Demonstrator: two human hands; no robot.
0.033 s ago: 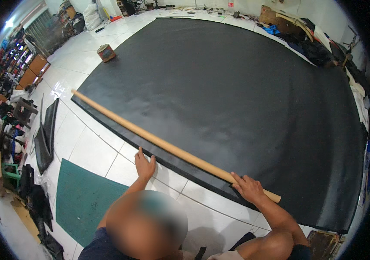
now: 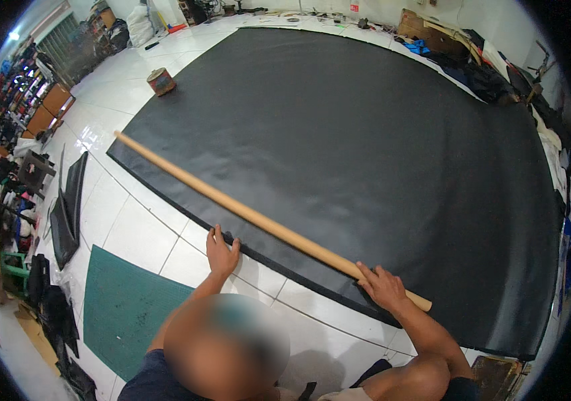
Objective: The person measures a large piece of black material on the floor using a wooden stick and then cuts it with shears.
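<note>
A large black leather-like sheet (image 2: 339,134) lies spread over the white tiled floor. Along its near edge, a little inside it, runs a long tan cardboard tube (image 2: 238,207), slanting from far left to near right. My right hand (image 2: 385,289) is on the tube close to its near right end, with the fingers over it and the thumb side partly hidden. At the sheet's near edge, left of centre, my left hand (image 2: 222,254) has its fingers and thumb apart, the tips touching the border. It is not on the tube.
A rusty round can (image 2: 161,81) stands on the sheet's far left edge. A green mat (image 2: 128,304) lies on the floor at my left, beyond it folded black material (image 2: 68,227). Cluttered shelves (image 2: 11,113) line the left wall; cloth and boards (image 2: 479,73) are heaped at the far right.
The tube's left end has swung away from the sheet's near edge, widening the black strip between them. My right hand stays near the tube's right end; my left hand has barely moved.
</note>
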